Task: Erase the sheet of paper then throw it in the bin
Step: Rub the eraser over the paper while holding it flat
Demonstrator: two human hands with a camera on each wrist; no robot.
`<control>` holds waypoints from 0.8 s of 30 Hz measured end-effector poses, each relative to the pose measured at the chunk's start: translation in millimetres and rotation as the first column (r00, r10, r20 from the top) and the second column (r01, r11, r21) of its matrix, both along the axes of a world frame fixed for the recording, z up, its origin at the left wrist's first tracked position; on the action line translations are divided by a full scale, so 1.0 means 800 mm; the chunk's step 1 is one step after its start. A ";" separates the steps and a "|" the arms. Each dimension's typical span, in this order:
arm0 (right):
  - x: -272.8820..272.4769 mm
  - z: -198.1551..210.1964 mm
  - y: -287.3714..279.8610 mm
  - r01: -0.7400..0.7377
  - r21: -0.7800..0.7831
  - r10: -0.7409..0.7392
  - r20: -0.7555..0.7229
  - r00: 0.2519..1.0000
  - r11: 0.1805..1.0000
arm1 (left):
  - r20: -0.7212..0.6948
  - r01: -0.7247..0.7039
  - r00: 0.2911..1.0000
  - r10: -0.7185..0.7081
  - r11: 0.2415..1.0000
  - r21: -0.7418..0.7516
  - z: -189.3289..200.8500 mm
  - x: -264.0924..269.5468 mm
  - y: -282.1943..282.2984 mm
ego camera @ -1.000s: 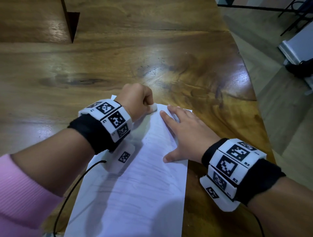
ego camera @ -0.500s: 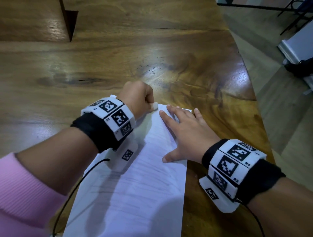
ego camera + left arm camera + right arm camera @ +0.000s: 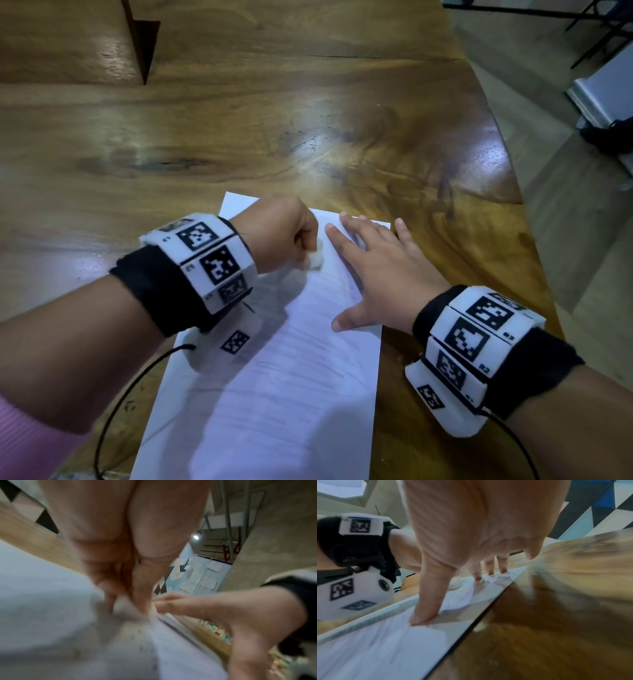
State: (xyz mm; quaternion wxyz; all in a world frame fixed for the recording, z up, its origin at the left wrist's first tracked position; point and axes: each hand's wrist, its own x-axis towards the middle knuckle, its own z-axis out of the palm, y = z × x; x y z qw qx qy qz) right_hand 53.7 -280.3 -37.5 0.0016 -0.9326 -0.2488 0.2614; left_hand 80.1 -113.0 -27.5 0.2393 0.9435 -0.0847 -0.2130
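A white rectangular sheet of paper (image 3: 274,394) with faint pencil lines lies flat on a glossy brown wooden table (image 3: 308,137). In the head view it fills the lower centre of the frame. Its long axis runs from the bottom edge up toward the middle of the frame, leaning slightly right, and its right long edge sits close to the table's curved right rim.

Near the top end of the sheet, left of its centre line, a small white eraser (image 3: 315,261) touches the paper. The left hand (image 3: 279,236) is clenched around it in a fist, and only the eraser's tip pokes out from the fingers. The left wrist view is blurred, but it shows the fingertips pinching the pale eraser down onto the page.

Just to the right of the eraser, the right hand (image 3: 380,274) lies flat with fingers spread and straight. It grasps nothing and pins the sheet's upper right part to the table. In the right wrist view the thumb (image 3: 426,601) and three fingertips press on the paper, close to its right edge.

So the eraser works at the sheet's top end, and most of the pencilled lines lie below it, toward the bottom of the frame. Judging from this, the rubbing likely needs to travel down the sheet's long axis, toward the person. No bin appears in any view.

Both wrists wear black bands with white marker blocks.
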 end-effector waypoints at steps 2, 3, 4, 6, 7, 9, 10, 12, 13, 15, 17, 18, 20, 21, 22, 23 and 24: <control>0.000 0.000 0.000 -0.004 -0.006 0.004 0.004 1.000 1.000 | 0.113 -0.093 0.989 0.095 0.995 -0.026 0.002 0.002 -0.002; 0.000 0.001 0.001 -0.004 -0.009 0.004 0.006 1.000 1.000 | 0.126 -0.081 0.989 0.083 0.997 -0.022 0.002 -0.001 -0.003; 0.000 0.001 0.000 -0.006 -0.011 0.006 0.007 1.000 1.000 | 0.106 -0.026 0.994 0.027 1.000 -0.013 -0.001 -0.007 -0.001; 0.000 0.001 0.001 -0.003 -0.009 0.003 0.001 1.000 1.000 | -0.014 0.128 0.992 -0.128 0.992 0.023 -0.003 -0.022 0.005; 0.000 0.002 0.001 0.000 -0.005 0.000 -0.001 1.000 1.000 | -0.066 0.170 0.984 -0.167 0.985 0.034 -0.001 -0.025 0.006; 0.000 0.002 0.000 0.003 -0.001 -0.003 -0.004 1.000 1.000 | -0.035 0.119 0.992 -0.118 0.993 0.021 0.002 -0.017 0.002; 0.000 0.002 0.000 0.002 -0.001 -0.002 -0.004 1.000 1.000 | 0.030 0.046 0.998 -0.047 0.999 0.006 0.003 -0.010 -0.002; 0.000 0.002 0.001 0.003 0.000 -0.003 0.001 1.000 1.000 | 0.120 -0.040 0.992 0.040 0.999 -0.004 0.006 -0.004 -0.008; 0.000 0.002 0.001 0.002 -0.001 -0.002 0.002 1.000 1.000 | 0.118 -0.019 0.993 0.020 1.000 -0.009 0.004 -0.008 -0.007; 0.000 0.003 0.002 0.004 0.000 -0.004 -0.005 1.000 1.000 | 0.027 0.118 0.993 -0.118 0.993 0.008 -0.001 -0.024 0.000; -0.001 0.003 0.001 0.011 0.007 -0.011 -0.011 1.000 1.000 | -0.040 0.187 0.982 -0.186 0.982 0.019 -0.002 -0.029 0.003; -0.001 0.004 0.001 0.013 0.009 -0.013 -0.012 1.000 1.000 | -0.012 0.161 0.987 -0.161 0.987 0.017 -0.002 -0.024 0.002; -0.001 0.004 0.002 0.014 0.009 -0.014 -0.010 1.000 1.000 | 0.105 0.025 0.994 -0.025 1.000 -0.003 0.001 -0.010 -0.003; -0.001 0.004 0.002 0.015 0.007 -0.015 -0.006 1.000 1.000 | 0.153 -0.022 0.988 0.023 1.000 -0.011 0.002 -0.007 -0.005; 0.000 0.003 0.002 0.014 0.004 -0.014 -0.004 1.000 1.000 | 0.171 -0.017 0.985 0.018 1.000 -0.008 0.000 -0.009 -0.003; 0.000 0.003 0.003 0.010 0.000 -0.010 -0.003 1.000 1.000 | 0.157 0.038 0.987 -0.037 0.999 -0.001 -0.003 -0.017 0.000; 0.000 0.003 0.003 0.011 -0.002 -0.011 -0.006 1.000 1.000 | 0.111 0.116 0.987 -0.116 0.993 0.004 -0.005 -0.026 0.004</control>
